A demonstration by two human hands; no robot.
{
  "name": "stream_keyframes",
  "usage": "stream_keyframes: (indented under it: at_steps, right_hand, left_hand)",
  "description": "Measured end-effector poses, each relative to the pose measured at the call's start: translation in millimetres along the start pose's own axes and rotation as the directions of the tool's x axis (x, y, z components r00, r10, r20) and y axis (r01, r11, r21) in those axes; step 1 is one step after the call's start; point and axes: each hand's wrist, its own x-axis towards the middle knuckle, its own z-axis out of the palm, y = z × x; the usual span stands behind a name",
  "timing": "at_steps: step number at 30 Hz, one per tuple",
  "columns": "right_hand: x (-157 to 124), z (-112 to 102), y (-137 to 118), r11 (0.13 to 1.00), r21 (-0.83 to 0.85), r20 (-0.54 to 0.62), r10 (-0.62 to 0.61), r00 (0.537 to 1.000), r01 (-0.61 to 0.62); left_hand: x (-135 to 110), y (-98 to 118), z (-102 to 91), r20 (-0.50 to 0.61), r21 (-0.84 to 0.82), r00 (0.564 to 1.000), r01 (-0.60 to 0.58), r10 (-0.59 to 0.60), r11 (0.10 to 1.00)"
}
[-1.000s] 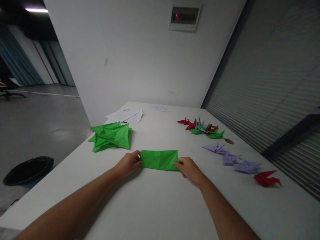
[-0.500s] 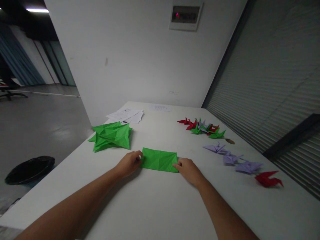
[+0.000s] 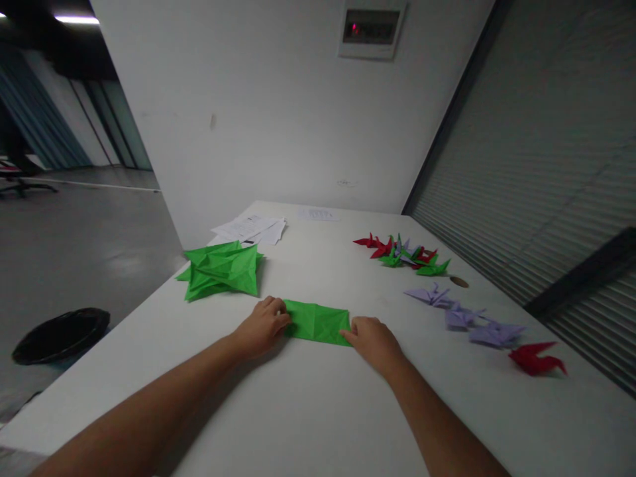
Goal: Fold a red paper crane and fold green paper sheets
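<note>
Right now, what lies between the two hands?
A folded green paper sheet, touched by the left hand and the right hand, as the head view shows.

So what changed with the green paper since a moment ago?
The left hand and right hand have slid closer together, pushing in on the ends of the green paper, which now looks a bit narrower. Neither hand let go. The green folded pile and the paper birds stayed put.

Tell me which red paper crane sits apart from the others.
The red crane ending the lilac row; the other red cranes are bunched in the mixed pile.
</note>
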Motion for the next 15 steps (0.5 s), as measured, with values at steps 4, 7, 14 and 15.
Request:
stream_keyframes:
  at_steps: [4,7,14,15]
  right_hand:
    - [0,-1,0,1.0,-0.002,-0.012,-0.004,1.0,0.004]
    - [1,2,2,1.0,0.018,-0.029,-0.008,1.0,0.008]
    - [2,13,-7,0.938,0.057,-0.397,-0.292,0.87,0.341]
    - [2,16,-11,0.91,0.032,-0.407,-0.366,0.837,0.413]
  left_hand:
    - [1,-2,11.0,-0.029,-0.002,0.991,-0.133,0.133,0.991]
    - [0,-6,18.5,0.032,-0.011,0.983,-0.183,0.183,0.983]
    - [-1,-5,17.3,0.095,0.003,0.983,-0.159,0.158,0.987]
    - [-1,-5,17.3,0.083,0.002,0.984,-0.159,0.158,0.987]
